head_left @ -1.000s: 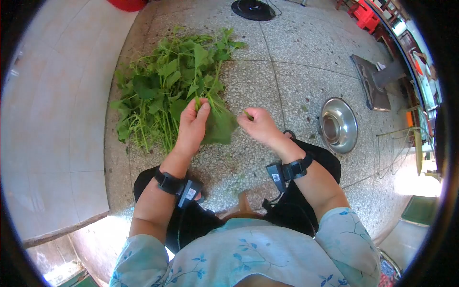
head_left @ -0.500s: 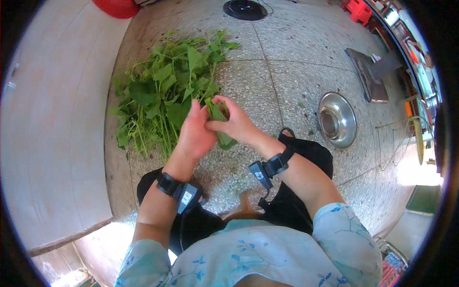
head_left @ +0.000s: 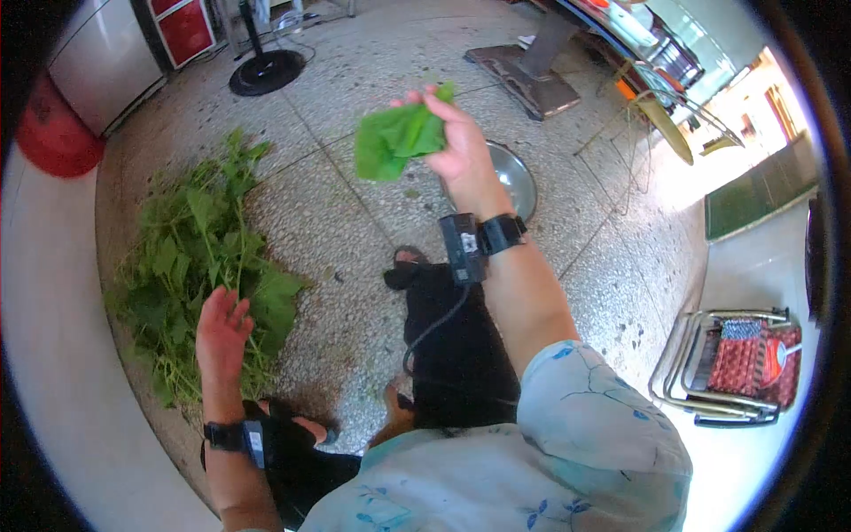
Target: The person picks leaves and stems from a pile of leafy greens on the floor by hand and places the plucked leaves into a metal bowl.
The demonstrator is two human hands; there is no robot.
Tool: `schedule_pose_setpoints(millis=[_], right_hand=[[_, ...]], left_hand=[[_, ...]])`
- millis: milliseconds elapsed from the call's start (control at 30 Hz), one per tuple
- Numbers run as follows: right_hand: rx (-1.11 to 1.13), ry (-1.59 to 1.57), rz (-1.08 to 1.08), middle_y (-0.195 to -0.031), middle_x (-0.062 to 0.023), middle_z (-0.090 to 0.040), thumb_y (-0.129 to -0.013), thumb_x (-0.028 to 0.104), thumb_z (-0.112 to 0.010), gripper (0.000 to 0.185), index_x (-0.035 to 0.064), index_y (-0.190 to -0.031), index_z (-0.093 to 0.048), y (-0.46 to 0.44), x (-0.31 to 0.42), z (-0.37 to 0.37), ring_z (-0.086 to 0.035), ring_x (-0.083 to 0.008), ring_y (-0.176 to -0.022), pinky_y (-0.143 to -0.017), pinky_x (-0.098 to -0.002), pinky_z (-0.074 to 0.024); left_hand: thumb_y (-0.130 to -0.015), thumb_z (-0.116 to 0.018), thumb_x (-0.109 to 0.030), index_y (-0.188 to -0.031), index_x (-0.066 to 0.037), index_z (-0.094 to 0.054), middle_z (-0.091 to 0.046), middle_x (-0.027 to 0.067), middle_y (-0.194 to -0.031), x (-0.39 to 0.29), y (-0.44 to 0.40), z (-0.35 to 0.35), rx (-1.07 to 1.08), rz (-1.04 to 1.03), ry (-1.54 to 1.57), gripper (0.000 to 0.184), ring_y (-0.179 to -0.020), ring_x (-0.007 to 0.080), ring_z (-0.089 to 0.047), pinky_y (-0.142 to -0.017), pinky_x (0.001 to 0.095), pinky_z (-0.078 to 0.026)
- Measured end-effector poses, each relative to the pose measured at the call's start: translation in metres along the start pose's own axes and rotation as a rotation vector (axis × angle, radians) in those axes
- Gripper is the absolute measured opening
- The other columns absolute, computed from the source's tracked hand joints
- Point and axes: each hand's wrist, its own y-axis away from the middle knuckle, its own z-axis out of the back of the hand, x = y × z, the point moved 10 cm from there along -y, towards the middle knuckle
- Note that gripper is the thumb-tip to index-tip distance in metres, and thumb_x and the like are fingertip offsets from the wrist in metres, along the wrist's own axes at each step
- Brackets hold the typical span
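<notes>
Several green leaves (head_left: pixel 399 137) are held in my right hand (head_left: pixel 459 146), its fingers closed round the stem end. That hand is raised over the floor, in front of a steel basin (head_left: pixel 514 177) that my forearm partly covers. At the left, my left hand (head_left: pixel 222 332) is at the near side of a heap of leafy green vines (head_left: pixel 191 230), fingers apart and slightly curled. I see nothing held in it. Whether it touches the vines I cannot tell.
A black round stand base (head_left: pixel 266 73) is on the speckled floor, with a red bucket (head_left: pixel 58 129) by the left wall. A heavy table foot (head_left: pixel 532 84) and a wire rack (head_left: pixel 625 151) are at the right. A folded chair (head_left: pixel 722 368) leans lower right.
My hands were together over the vines. Now they are apart: the right has moved forward and right with the leaves, the left has moved back to the heap. The view has turned right.
</notes>
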Motion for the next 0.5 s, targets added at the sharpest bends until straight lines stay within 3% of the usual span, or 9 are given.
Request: schedule_pose_setpoints(millis=[33,100,133,200,300,367,400,467,500], right_hand=[[-0.035,0.132,0.117,-0.087,-0.0108,-0.056,-0.076,0.004,-0.052,0.016,0.0056,-0.092,-0.049,0.002,0.021,0.03,-0.055,-0.0244,-0.087,-0.079,-0.0386,-0.0441],[-0.087,0.885,0.387,-0.089,-0.0095,-0.055,-0.075,0.004,-0.052,0.017,0.0036,-0.092,-0.05,0.023,0.058,0.086,-0.054,-0.0219,-0.088,-0.079,-0.0344,-0.0433],[-0.1,1.51,0.53,-0.09,-0.0088,-0.055,-0.075,0.004,-0.052,0.018,0.0022,-0.092,-0.051,0.04,0.067,0.104,-0.054,-0.0207,-0.089,-0.079,-0.0316,-0.0429],[-0.292,1.619,0.19,-0.092,-0.0084,-0.056,-0.071,0.002,-0.053,0.024,0.0009,-0.095,-0.052,0.045,0.063,0.212,-0.054,-0.0192,-0.089,-0.076,-0.027,-0.0424],[-0.507,1.404,0.116,-0.096,-0.0105,-0.055,-0.07,0.001,-0.053,0.027,0.0015,-0.097,-0.052,0.064,0.064,0.337,-0.053,-0.0215,-0.09,-0.076,-0.0305,-0.0426],[-0.643,1.964,-0.223,-0.101,-0.0125,-0.053,-0.073,0.006,-0.051,0.028,0.0024,-0.101,-0.051,0.072,0.071,0.352,-0.053,-0.0235,-0.091,-0.077,-0.0339,-0.0424],[-0.638,1.958,-0.24,-0.101,-0.0125,-0.053,-0.073,0.006,-0.051,0.028,0.0024,-0.101,-0.051,0.068,0.075,0.357,-0.053,-0.0235,-0.091,-0.077,-0.0339,-0.0424],[-0.661,1.802,0.266,-0.102,-0.0124,-0.052,-0.075,0.014,-0.048,0.03,0.0033,-0.103,-0.051,0.054,0.109,0.334,-0.052,-0.0244,-0.094,-0.079,-0.0355,-0.0414],[-0.662,1.798,0.248,-0.102,-0.0124,-0.052,-0.075,0.014,-0.048,0.03,0.0033,-0.103,-0.051,0.042,0.111,0.335,-0.052,-0.0244,-0.094,-0.079,-0.0355,-0.0414]], left_hand=[[-0.085,-0.044,-0.03,-0.113,-0.007,-0.042,-0.047,0.0072,-0.105,0.008,-0.001,0.006,-0.002,0.028,-0.046,0.036,-0.092,0.0198,-0.047,-0.071,0.0308,-0.039],[-0.084,-0.046,-0.029,-0.112,-0.008,-0.043,-0.049,0.0067,-0.101,0.019,-0.002,0.013,-0.006,0.057,-0.096,0.034,-0.087,0.019,-0.049,-0.069,0.0297,-0.04],[-0.084,-0.046,-0.028,-0.11,-0.007,-0.043,-0.05,0.0064,-0.099,0.026,-0.002,0.02,-0.067,0.088,-0.173,0.033,-0.083,0.0188,-0.05,-0.065,0.0299,-0.04],[-0.084,-0.047,-0.027,-0.109,-0.007,-0.043,-0.05,0.0062,-0.097,0.039,0.0,0.04,-0.137,0.131,-0.263,0.032,-0.078,0.0186,-0.051,-0.061,0.0301,-0.04],[-0.083,-0.048,-0.025,-0.106,-0.007,-0.044,-0.052,0.0041,-0.09,0.06,0.0,0.076,-0.118,0.189,-0.312,0.029,-0.07,0.0176,-0.052,-0.056,0.0285,-0.041],[-0.081,-0.054,-0.025,-0.102,-0.008,-0.046,-0.052,0.0045,-0.085,0.07,0.011,0.104,-0.256,0.274,-0.43,0.028,-0.07,0.0161,-0.052,-0.056,0.0288,-0.042],[-0.081,-0.054,-0.025,-0.102,-0.008,-0.046,-0.052,0.0045,-0.085,0.072,0.017,0.109,-0.267,0.282,-0.438,0.028,-0.07,0.0161,-0.052,-0.056,0.0288,-0.042],[-0.079,-0.056,-0.026,-0.102,-0.008,-0.046,-0.052,0.0049,-0.084,0.071,0.035,0.123,-0.413,0.361,-0.594,0.03,-0.068,0.0164,-0.053,-0.055,0.0296,-0.043],[-0.079,-0.056,-0.026,-0.102,-0.008,-0.046,-0.052,0.0049,-0.084,0.073,0.04,0.123,-0.423,0.37,-0.603,0.03,-0.068,0.0164,-0.053,-0.055,0.0296,-0.043]])
